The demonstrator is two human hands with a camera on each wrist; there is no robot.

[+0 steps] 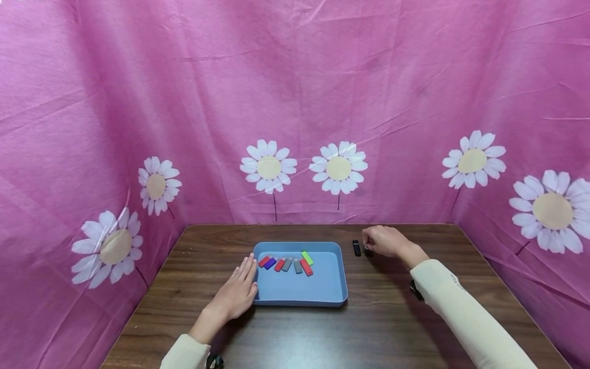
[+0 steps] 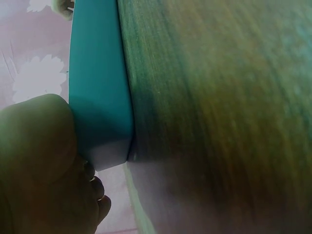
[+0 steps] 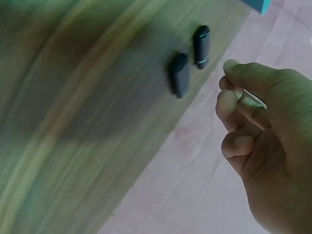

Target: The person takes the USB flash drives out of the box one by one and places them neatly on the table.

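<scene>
In the head view, the left hand [image 1: 237,293] rests with straight fingers against the left side of a blue tray [image 1: 299,303]; its wrist view shows the hand [image 2: 44,161] beside the tray wall [image 2: 100,83]. Right of the tray, the right hand [image 1: 386,242] hovers with loosely bent fingers over the table. Two black sticks, like USB drives, lie by it: one [image 1: 357,248] in full view, the other [image 1: 367,251] partly hidden under the fingers. From the right wrist, both sticks [image 3: 201,47] [image 3: 180,75] show on the wood, apart from the empty fingers of the right hand [image 3: 268,126].
Several small coloured sticks lie in the tray's upper part: red [image 1: 306,267], purple [image 1: 270,263], grey [image 1: 287,264] and green [image 1: 307,258]. The brown wooden table [image 1: 295,338] ends at a pink curtain [image 1: 304,102] with white flowers.
</scene>
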